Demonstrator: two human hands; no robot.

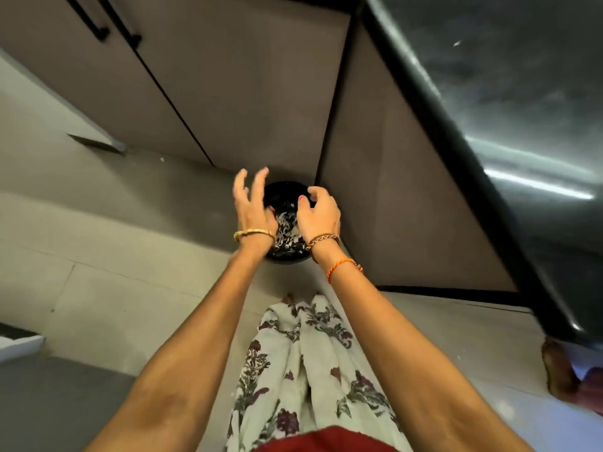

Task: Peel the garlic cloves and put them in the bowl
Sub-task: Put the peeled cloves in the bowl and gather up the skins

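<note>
A black round container (283, 190) stands on the floor against the cabinet base, with pale papery scraps (286, 223) inside it. Both my hands hover right over it. My left hand (254, 207) has its fingers spread and pointing up, with nothing in it. My right hand (320, 214) is curled loosely over the container's right side, thumb apart from the fingers, and I see nothing held. No garlic clove or separate bowl shows. My wrists hide the container's near rim.
Brown cabinet doors (228, 93) with black handles (98, 24) rise behind the container. A dark glossy countertop edge (473, 151) juts over at the right. Grey floor tiles (114, 256) spread left. My floral trousers (303, 353) fill the lower middle.
</note>
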